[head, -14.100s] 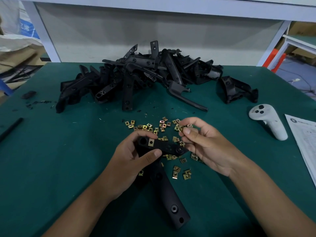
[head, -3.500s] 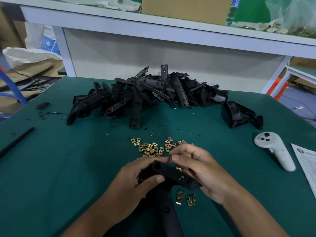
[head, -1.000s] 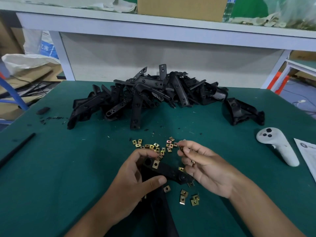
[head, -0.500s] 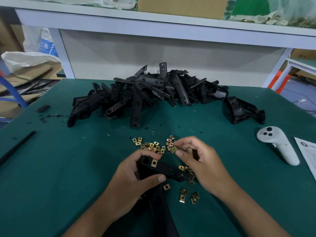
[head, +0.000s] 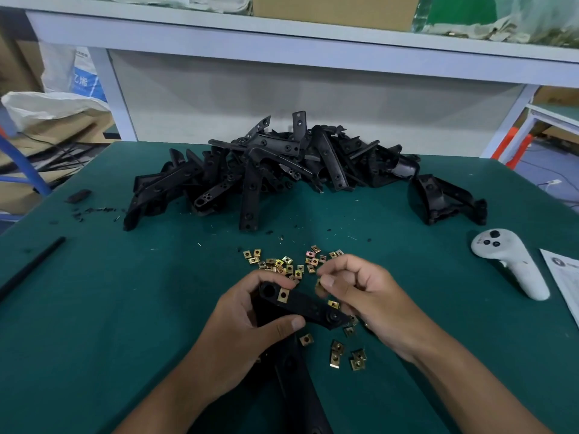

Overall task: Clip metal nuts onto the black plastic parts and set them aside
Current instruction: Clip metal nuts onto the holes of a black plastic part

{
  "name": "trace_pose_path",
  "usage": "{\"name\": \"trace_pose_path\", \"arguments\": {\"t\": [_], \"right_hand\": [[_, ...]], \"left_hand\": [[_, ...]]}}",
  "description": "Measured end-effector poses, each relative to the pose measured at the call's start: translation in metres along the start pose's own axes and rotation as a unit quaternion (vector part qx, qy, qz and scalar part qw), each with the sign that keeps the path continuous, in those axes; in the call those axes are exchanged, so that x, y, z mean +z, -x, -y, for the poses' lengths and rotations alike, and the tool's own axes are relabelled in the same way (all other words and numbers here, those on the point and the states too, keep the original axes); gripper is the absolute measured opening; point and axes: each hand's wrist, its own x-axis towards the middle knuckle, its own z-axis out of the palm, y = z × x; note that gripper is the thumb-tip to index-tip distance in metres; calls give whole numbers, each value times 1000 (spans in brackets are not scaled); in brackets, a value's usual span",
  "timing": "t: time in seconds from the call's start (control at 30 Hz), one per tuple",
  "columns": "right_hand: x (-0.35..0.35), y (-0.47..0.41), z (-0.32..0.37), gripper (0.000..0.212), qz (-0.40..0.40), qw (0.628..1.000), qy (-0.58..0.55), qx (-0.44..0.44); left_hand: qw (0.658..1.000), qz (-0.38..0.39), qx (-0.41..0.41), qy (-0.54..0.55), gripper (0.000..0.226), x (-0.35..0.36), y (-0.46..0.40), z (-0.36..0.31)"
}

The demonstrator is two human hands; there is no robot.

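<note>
Since 0.5 s ago the right hand (head: 360, 292) has drawn back from the loose nuts (head: 282, 264), apparently pinching 1; left hand (head: 247, 327) grips the black plastic part (head: 310, 308) above the table (head: 125, 308); slide squarely beside the fitted nut (head: 283, 295).

My left hand (head: 241, 327) grips the plastic part (head: 308, 310) near the table's (head: 94, 308) front edge, my right hand (head: 366, 296) just right of it. Loose nuts (head: 282, 264) lie beyond my fingers (a few nearer me too). The parts pile (head: 269, 170) sits behind; a controller (head: 513, 264) lies far right.
</note>
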Motion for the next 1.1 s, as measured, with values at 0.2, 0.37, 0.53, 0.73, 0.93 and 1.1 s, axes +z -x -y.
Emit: {"name": "trace_pose_path", "arguments": {"t": [0.2,0.37,0.53,0.73,0.93,1.1], "right_hand": [[-2,1,1,14,2,1000,-4,-16],[-1,2,2,14,13,1000,-18,-21],[0,3,3,16,10,999,-22,-23],[4,2,2,14,-27,999,-25,-20],[3,5,5,17,-21,1000,-2,-20],[3,5,4,22,2,1000,1,-27]], "left_hand": [[1000,-3,2,-1,36,1,-1,1],[1000,-4,6,8,36,0,-1,2],[1000,-11,16,-5,34,0,-1,4],[1000,-13,11,-1,32,1,-1,7],[1000,-11,13,-3,33,0,-1,8],[1000,-22,17,-6,31,-1,-2,8]]}}
